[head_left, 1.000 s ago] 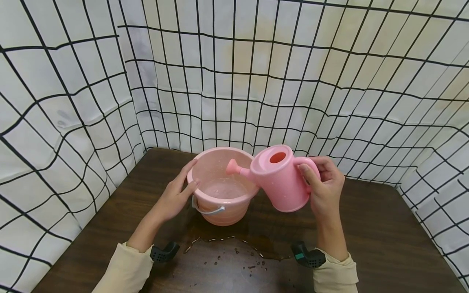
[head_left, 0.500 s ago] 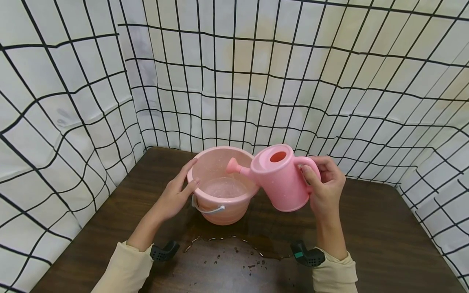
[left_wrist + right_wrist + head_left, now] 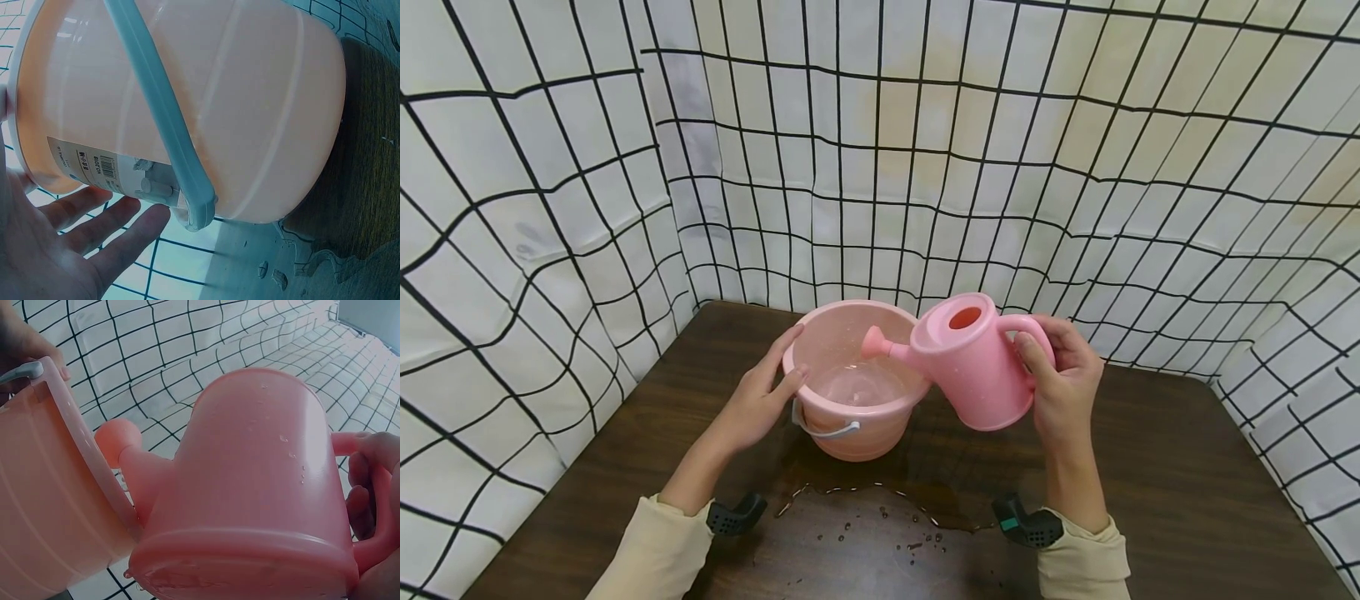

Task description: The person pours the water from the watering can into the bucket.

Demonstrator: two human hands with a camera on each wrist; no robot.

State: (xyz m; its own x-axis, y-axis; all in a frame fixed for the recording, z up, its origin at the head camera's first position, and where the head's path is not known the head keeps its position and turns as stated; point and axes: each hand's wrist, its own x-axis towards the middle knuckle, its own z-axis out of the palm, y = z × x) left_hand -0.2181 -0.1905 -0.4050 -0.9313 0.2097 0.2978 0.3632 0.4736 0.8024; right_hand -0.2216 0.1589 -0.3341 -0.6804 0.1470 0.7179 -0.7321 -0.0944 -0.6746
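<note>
A pink watering can is tilted to the left, its round sprinkler head over the open mouth of a peach-pink bucket. My right hand grips the can by its loop handle. Shallow water lies in the bucket, its surface rippled. With my left hand I hold the bucket's left rim, thumb over the edge and fingers along the outside. Beside those fingers in the left wrist view are a label and the pale blue bail handle. Droplets show below the sprinkler head in the right wrist view.
The bucket stands on a dark wooden table. Spilled water spreads in front of it, with scattered drops nearer the front. White sheeting with a black grid closes in the back and sides.
The watering can and my right hand have shifted very slightly up and left, and the can leans a touch more. Ripples in the bucket's water differ. The left hand and bucket stay put.
</note>
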